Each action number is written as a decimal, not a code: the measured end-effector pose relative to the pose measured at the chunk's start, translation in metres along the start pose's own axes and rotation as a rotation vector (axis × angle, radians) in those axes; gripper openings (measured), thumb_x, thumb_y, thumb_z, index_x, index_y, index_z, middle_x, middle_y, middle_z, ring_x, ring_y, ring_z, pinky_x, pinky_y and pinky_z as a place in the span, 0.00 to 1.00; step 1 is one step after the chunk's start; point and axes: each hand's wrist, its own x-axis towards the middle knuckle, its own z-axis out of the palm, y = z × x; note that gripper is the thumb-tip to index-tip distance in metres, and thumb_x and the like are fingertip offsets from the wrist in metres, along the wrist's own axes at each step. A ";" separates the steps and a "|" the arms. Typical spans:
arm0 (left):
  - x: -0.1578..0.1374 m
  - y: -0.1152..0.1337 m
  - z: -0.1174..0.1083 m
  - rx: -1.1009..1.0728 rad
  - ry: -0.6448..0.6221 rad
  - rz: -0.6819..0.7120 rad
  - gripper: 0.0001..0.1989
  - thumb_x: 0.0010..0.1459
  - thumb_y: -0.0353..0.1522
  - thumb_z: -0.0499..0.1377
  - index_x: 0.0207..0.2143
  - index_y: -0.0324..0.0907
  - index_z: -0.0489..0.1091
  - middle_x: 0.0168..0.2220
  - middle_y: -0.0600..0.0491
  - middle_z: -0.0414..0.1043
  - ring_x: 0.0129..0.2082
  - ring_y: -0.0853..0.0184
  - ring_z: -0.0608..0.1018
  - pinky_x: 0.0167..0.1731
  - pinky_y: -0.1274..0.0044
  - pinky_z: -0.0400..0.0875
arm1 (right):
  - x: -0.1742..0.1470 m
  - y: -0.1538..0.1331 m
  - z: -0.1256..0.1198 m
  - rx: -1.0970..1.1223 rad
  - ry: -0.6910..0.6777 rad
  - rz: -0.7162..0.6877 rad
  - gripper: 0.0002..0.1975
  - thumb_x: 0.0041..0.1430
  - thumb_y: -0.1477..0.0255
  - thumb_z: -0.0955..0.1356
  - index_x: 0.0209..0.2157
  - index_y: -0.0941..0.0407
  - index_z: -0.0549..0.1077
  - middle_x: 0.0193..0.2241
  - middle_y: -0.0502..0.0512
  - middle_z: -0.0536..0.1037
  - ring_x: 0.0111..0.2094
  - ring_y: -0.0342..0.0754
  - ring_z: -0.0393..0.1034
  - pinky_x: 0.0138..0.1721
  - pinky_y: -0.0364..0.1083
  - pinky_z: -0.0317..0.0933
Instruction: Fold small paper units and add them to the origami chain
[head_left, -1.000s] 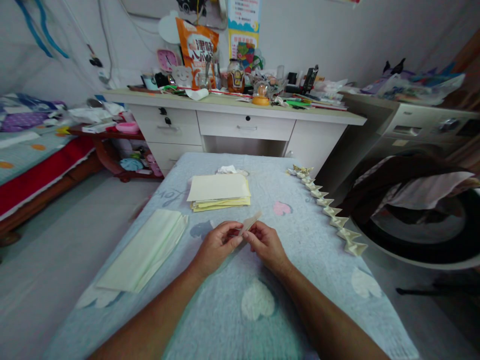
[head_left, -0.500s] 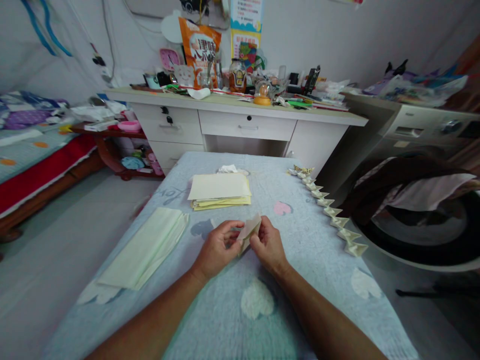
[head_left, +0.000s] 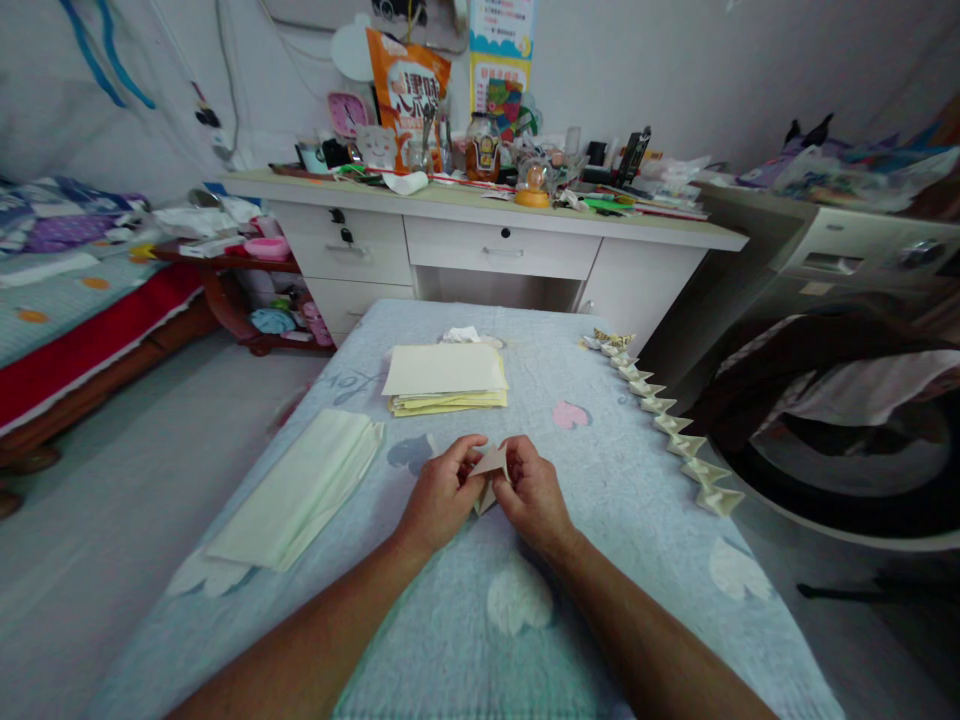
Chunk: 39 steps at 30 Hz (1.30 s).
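Observation:
A small piece of folded paper (head_left: 489, 464) is held between my two hands over the middle of the table. My left hand (head_left: 444, 492) grips its left side with thumb and fingers. On its right side, my right hand (head_left: 534, 492) pinches it, and the fingers hide part of the folds. Beyond the hands lies a stack of cream and yellow paper sheets (head_left: 447, 370). A bundle of pale green paper (head_left: 296, 490) rests to the left. Along the right edge runs a row of folded paper pieces (head_left: 679, 440), pointed like little boats.
The table has a light blue cloth (head_left: 420, 650) with heart prints. Crumpled white tissue (head_left: 460, 334) lies behind the stack. A white desk (head_left: 495, 240) crowded with jars and a snack bag stands at the back. At right is a washing machine (head_left: 840, 250) with clothes in its door.
The folded paper has turned between my hands; its upper flap now lies flatter, with a point showing below. My fingers have shifted closer around it. The whole view has moved slightly.

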 end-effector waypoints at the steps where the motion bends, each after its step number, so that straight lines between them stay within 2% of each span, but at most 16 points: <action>1: 0.000 0.000 0.000 0.006 -0.007 0.004 0.17 0.55 0.28 0.56 0.48 0.44 0.68 0.37 0.53 0.77 0.32 0.67 0.79 0.32 0.79 0.70 | 0.000 -0.001 0.001 -0.012 -0.002 -0.004 0.12 0.48 0.79 0.63 0.36 0.54 0.63 0.24 0.43 0.66 0.23 0.40 0.60 0.25 0.39 0.52; 5: 0.000 -0.002 -0.003 0.011 0.000 0.024 0.17 0.54 0.25 0.54 0.47 0.44 0.69 0.36 0.54 0.77 0.34 0.67 0.78 0.34 0.79 0.69 | 0.000 -0.002 0.001 -0.057 0.031 -0.022 0.10 0.49 0.78 0.64 0.35 0.54 0.63 0.24 0.45 0.66 0.24 0.41 0.60 0.27 0.40 0.53; 9: 0.002 -0.007 -0.003 -0.080 -0.003 0.019 0.16 0.55 0.26 0.53 0.46 0.44 0.68 0.36 0.53 0.77 0.34 0.67 0.77 0.34 0.79 0.68 | 0.000 -0.001 -0.001 -0.065 0.057 -0.056 0.07 0.52 0.77 0.64 0.35 0.55 0.65 0.26 0.47 0.68 0.26 0.43 0.62 0.28 0.40 0.54; 15: 0.003 -0.005 0.000 -0.317 -0.009 -0.021 0.16 0.53 0.25 0.55 0.45 0.41 0.69 0.37 0.52 0.76 0.35 0.68 0.77 0.35 0.79 0.69 | -0.002 0.002 -0.003 -0.036 0.071 -0.121 0.12 0.50 0.79 0.63 0.38 0.56 0.68 0.32 0.51 0.72 0.31 0.44 0.65 0.32 0.41 0.57; 20: 0.003 0.002 -0.001 -0.445 -0.016 -0.047 0.16 0.49 0.24 0.58 0.43 0.40 0.69 0.37 0.51 0.76 0.35 0.67 0.77 0.36 0.78 0.69 | -0.002 0.004 -0.004 -0.021 0.108 -0.162 0.13 0.50 0.80 0.63 0.38 0.56 0.70 0.33 0.52 0.73 0.33 0.45 0.66 0.34 0.42 0.59; 30: 0.001 0.002 -0.006 -0.392 0.069 -0.059 0.12 0.49 0.26 0.58 0.38 0.40 0.74 0.38 0.51 0.77 0.37 0.65 0.77 0.39 0.75 0.70 | -0.002 -0.004 -0.010 0.088 0.068 -0.283 0.16 0.56 0.79 0.62 0.44 0.53 0.74 0.33 0.53 0.72 0.34 0.45 0.68 0.35 0.44 0.61; 36: -0.001 0.007 -0.008 -0.411 0.001 -0.072 0.11 0.50 0.28 0.60 0.39 0.40 0.74 0.37 0.51 0.76 0.36 0.65 0.76 0.38 0.75 0.69 | -0.002 -0.009 -0.014 0.155 0.083 -0.272 0.15 0.57 0.79 0.63 0.42 0.52 0.76 0.34 0.53 0.74 0.35 0.45 0.69 0.35 0.44 0.62; 39: -0.002 0.011 -0.012 -0.487 -0.095 -0.062 0.15 0.48 0.27 0.60 0.42 0.41 0.71 0.39 0.50 0.75 0.39 0.64 0.75 0.39 0.76 0.68 | -0.002 -0.009 -0.015 0.165 0.105 -0.266 0.15 0.56 0.80 0.63 0.41 0.52 0.77 0.33 0.53 0.74 0.34 0.45 0.69 0.35 0.44 0.62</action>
